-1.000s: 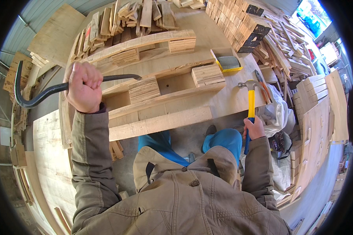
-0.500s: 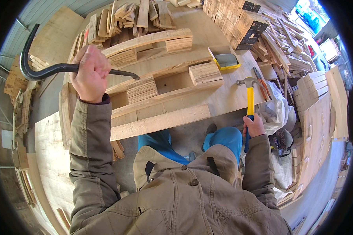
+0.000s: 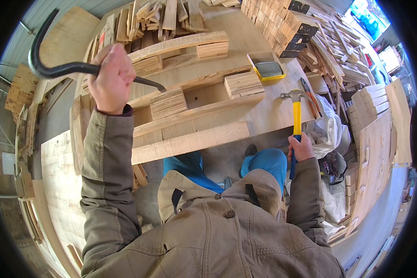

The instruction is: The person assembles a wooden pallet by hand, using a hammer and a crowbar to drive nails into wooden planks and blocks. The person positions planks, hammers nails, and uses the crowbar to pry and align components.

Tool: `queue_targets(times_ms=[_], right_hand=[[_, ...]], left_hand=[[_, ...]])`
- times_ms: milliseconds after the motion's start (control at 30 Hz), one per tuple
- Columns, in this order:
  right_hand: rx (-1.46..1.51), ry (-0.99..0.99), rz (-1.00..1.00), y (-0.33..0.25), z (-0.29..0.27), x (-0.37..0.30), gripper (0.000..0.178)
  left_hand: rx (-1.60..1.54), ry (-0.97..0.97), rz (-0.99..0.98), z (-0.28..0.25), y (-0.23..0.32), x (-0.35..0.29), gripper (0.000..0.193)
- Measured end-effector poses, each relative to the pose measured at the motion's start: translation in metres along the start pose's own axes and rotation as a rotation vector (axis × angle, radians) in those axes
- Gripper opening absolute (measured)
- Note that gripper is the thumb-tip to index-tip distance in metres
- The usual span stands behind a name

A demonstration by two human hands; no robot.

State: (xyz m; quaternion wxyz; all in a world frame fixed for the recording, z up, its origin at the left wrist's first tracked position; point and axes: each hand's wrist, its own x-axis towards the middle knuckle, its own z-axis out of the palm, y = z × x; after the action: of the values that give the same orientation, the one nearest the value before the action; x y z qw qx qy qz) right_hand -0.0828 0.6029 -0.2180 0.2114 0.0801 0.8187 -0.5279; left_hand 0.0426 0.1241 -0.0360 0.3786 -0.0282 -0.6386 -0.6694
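Observation:
My left hand (image 3: 110, 79) is closed around the shaft of a black crowbar (image 3: 74, 68). Its hooked end curves up at the far left, and its thin tip meets, or nearly meets, a wood block (image 3: 168, 104) in a wooden frame. A second block (image 3: 243, 84) sits farther right between the frame's long boards (image 3: 206, 109). My right hand (image 3: 301, 147) grips the blue lower handle of a claw hammer (image 3: 296, 113), whose metal head stands up near the table's right edge. Close to the hammer head lie red-handled pliers (image 3: 312, 98).
A loose board (image 3: 190, 141) lies along the near edge of the plywood table (image 3: 275, 111). Behind are another frame (image 3: 180, 42), a yellow tray (image 3: 268, 69), loose wood pieces (image 3: 167, 21) and stacked blocks (image 3: 275, 28). A white sack (image 3: 326, 127) hangs beside the right edge.
My left hand has risen slightly, and the crowbar's hooked end has swung up and right while its tip stays at the block. My right hand and the hammer have hardly moved.

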Motion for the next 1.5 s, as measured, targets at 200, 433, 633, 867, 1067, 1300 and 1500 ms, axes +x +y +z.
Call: queue_targets(times_ms=[200,433,633,867,1067,1300,1500], right_hand=[[-0.060,0.019,-0.041,-0.013,-0.001,-0.009,0.017],[-0.002,0.044,-0.228,-0.078,-0.015,-0.055,0.016],[0.062,0.042,-0.646,-0.185,-0.029,-0.136,0.024],[0.058,-0.030,-1.113,-0.272,-0.016,-0.227,0.031],[-0.472,-0.224,-1.218,-0.311,0.025,-0.241,0.032],[-0.566,-0.051,-1.173,-0.327,0.001,-0.254,0.035],[-0.255,0.000,-1.321,-0.373,-0.026,-0.254,0.038]], left_hand=[[0.100,-0.005,-0.049,0.017,-0.004,0.003,0.039],[0.210,-0.042,-0.004,0.024,-0.010,0.003,0.034],[0.241,-0.015,-0.023,0.031,-0.008,0.003,0.043],[0.254,-0.038,-0.011,0.027,-0.013,0.006,0.044],[0.292,-0.027,0.033,0.024,-0.014,0.004,0.041],[0.333,-0.015,0.062,0.019,-0.014,0.002,0.042],[0.283,-0.053,0.062,0.022,-0.012,0.000,0.044]])
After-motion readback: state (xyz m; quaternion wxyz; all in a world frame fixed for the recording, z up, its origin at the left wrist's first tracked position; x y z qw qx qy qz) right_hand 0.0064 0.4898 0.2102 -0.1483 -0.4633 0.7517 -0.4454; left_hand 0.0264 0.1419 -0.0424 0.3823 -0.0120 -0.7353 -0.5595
